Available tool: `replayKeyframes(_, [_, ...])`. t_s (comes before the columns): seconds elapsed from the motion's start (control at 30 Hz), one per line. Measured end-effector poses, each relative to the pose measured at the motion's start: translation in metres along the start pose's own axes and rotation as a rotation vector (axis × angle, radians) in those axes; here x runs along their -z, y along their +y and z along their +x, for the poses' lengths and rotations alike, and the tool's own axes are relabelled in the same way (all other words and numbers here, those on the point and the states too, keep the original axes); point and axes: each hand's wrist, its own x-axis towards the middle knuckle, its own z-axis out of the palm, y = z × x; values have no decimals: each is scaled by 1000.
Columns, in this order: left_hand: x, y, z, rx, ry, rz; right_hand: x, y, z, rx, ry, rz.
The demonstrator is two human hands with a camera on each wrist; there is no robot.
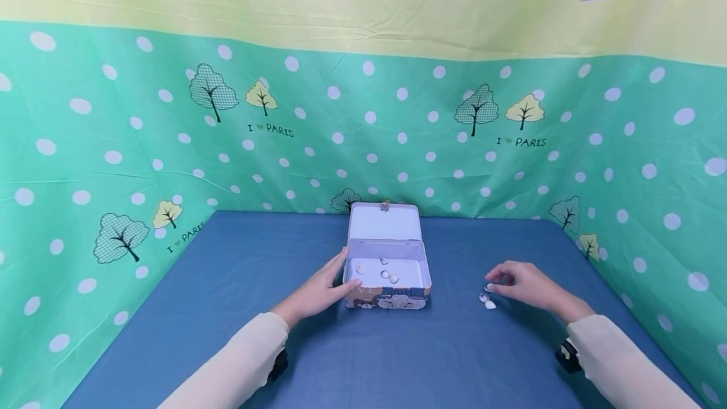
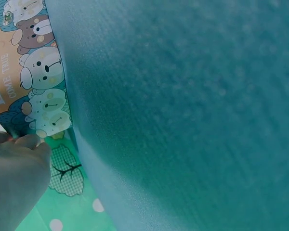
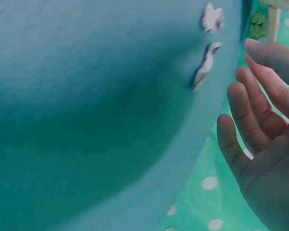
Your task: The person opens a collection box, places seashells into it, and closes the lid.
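Note:
A tin box (image 1: 387, 298) with cartoon bears on its outside stands with its lid (image 1: 384, 222) raised; several small shells (image 1: 394, 278) lie on its white floor. My left hand (image 1: 315, 292) holds the box's near left corner, thumb over the front rim and fingers along the left side. In the left wrist view its bent knuckles (image 2: 30, 141) are against the bear-printed wall. To the right, my right hand (image 1: 528, 284) hovers by a small group of seashells (image 1: 490, 305) on the table. The right wrist view shows its fingers (image 3: 241, 103) loosely curved and apart, holding nothing.
A dark blue cloth (image 1: 443, 358) covers the table. Behind and on both sides hangs a green and yellow curtain (image 1: 375, 156) with dots and trees, close behind the box lid. Dark wrist straps (image 1: 568, 356) show below the sleeves.

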Motion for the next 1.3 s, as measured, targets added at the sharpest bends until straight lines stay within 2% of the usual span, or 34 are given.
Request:
replayKeyframes(0.2, [0, 1, 0, 10, -5, -14, -4, 17, -6, -39, 13, -4])
replayKeyframes(0.43, [-1, 1, 0, 11, -7, -12, -6, 24, -9, -98, 5, 4])
replayKeyframes(0.77, [-1, -1, 1, 14, -10, -10, -8, 28, -9, -78, 5, -4])
replayKeyframes(1.3, [-1, 0, -1, 9, -8, -4, -4, 24, -8, -99, -14, 25])
